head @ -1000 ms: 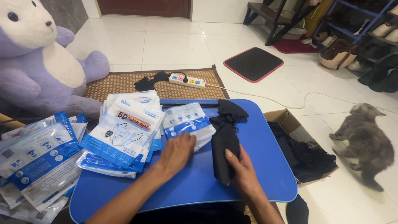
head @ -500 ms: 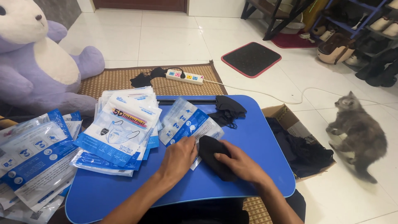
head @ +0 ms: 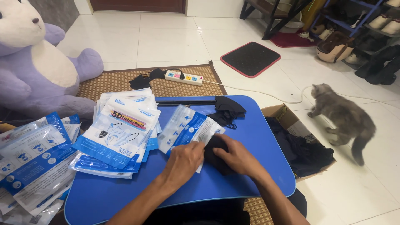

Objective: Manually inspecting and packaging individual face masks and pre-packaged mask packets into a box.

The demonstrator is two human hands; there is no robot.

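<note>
Head view, single camera. Both hands are working at the centre of the blue tabletop (head: 125, 196). The left hand (head: 183, 160) is pinching the lower edge of a clear-and-blue mask pouch (head: 185, 129), fingers narrow on the film. The right hand (head: 237, 156) is closing over a folded black face mask (head: 214, 152), which is lying at the pouch mouth, touching both hands.

Judgement on technique: the mask should be kept folded flat, and the pouch mouth held open with the left thumb, so the fabric is sliding in without bunching or snagging an ear loop.

Packages: at 9 o'clock from the hands, a fanned stack of flat rectangular pouches (head: 121, 133), white with blue bands, a mask drawing and a red-and-yellow label strip on top. At 8 o'clock, off the tabletop edge, a second heap of pouches (head: 33, 162), blue-banded with small round icons. At 1 o'clock, loose black masks (head: 227, 109). At 3 o'clock, on the floor, an open cardboard box (head: 287, 118) with black fabric inside. A grey cat (head: 339, 114) is walking beyond it.
</note>
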